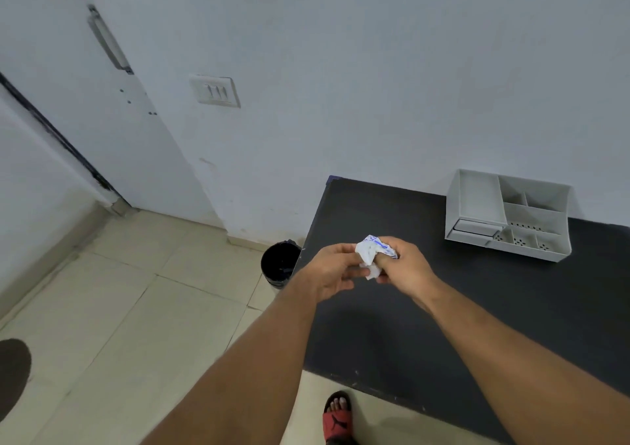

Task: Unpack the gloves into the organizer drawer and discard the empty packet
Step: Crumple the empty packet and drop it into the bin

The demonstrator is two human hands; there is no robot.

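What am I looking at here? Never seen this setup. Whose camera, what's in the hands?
There is no machine: a person wears one wide-angle camera on the head, looking forward and down at bare arms. The left hand and right hand together grip a crumpled white packet with blue print, above the left edge of a black table. A grey organizer with open compartments stands at the table's far side against the wall. A black bin stands on the floor left of the table.

A white door (85,110) with a handle (109,40), a wall switch plate (215,90), and a red sandal (337,419) on beige tiles.
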